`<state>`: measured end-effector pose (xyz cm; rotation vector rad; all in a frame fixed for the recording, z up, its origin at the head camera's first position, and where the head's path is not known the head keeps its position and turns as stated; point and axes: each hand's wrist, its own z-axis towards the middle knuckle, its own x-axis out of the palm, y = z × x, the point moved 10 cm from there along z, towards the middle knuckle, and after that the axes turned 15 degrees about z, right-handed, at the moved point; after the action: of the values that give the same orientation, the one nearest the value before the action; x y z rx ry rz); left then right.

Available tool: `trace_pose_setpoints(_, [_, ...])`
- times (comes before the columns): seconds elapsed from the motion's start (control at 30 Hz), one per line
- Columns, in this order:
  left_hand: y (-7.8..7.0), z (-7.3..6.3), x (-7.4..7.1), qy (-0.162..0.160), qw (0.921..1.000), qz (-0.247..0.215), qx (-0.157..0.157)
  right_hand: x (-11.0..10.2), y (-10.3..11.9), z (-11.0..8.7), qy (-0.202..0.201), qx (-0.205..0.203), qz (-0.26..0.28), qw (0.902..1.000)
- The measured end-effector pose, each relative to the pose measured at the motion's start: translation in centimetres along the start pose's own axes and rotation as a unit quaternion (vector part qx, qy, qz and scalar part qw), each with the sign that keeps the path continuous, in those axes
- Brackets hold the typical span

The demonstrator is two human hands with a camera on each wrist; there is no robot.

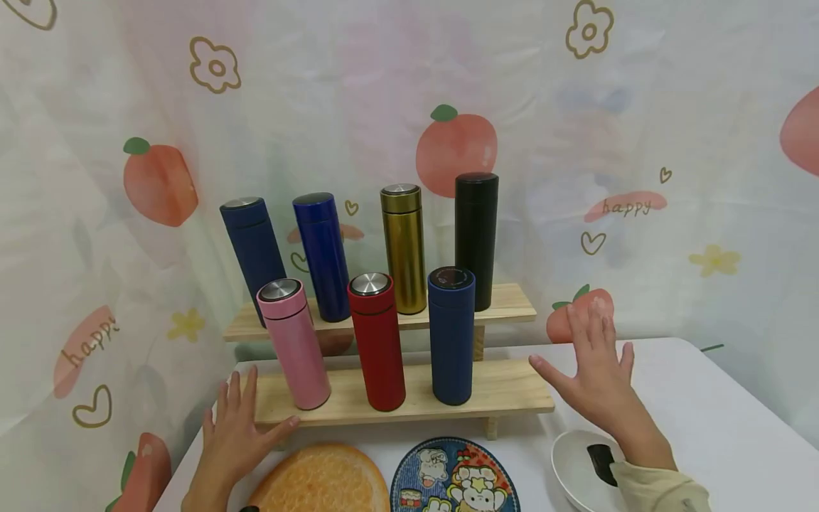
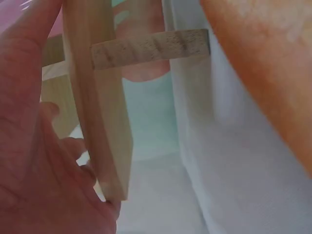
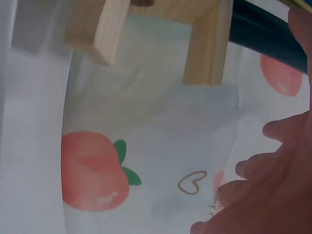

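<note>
My left hand (image 1: 232, 430), fingers spread, is at the left end of a two-tier wooden stand (image 1: 512, 387). In the left wrist view its fingers lie beside the board edge (image 2: 105, 122); whether they touch it I cannot tell. My right hand (image 1: 598, 380) hangs with spread fingers right of the stand, holding nothing. The lower tier bears a pink thermos (image 1: 297, 355), a red thermos (image 1: 379, 355) and a blue thermos (image 1: 451, 348). On the upper tier stand a navy thermos (image 1: 252, 242), a glossy blue thermos (image 1: 323, 263), a gold thermos (image 1: 404, 259) and a black thermos (image 1: 476, 235).
In front of the stand lie a round bread-like mat (image 1: 323, 480) and a round cartoon-printed mat (image 1: 409, 473). A white bowl (image 1: 566, 466) with a dark patch sits under my right forearm. White cloth covers the table (image 1: 710, 412); a fruit-printed curtain (image 1: 358, 92) hangs behind.
</note>
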<state>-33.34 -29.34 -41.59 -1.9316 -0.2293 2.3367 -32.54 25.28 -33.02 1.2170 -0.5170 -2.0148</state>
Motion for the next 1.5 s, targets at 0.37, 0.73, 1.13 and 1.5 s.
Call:
trace_pose_setpoints(0.37, [0.1, 0.4, 0.9, 0.024, 0.9989, 0.032, -0.024, 0.4, 1.1, 0.4, 0.037, 0.047, 0.221, 0.9735])
trace_pose_setpoints(0.73, [-0.2, 0.4, 1.2, 0.039, 0.9982, 0.031, -0.034, 3.5, 3.8, 0.8, 0.058, 0.048, 0.381, 0.9216])
trace_pose_setpoints(1.13, [-0.3, 0.7, 1.4, 0.048, 0.9973, 0.031, -0.045, 9.3, 6.2, 0.8, 0.097, 0.05, 0.452, 0.8855])
trace_pose_setpoints(1.5, [-0.3, 0.6, 1.3, 0.043, 0.9975, 0.031, -0.047, 13.0, 5.7, 0.9, 0.1, 0.116, 0.471, 0.8687])
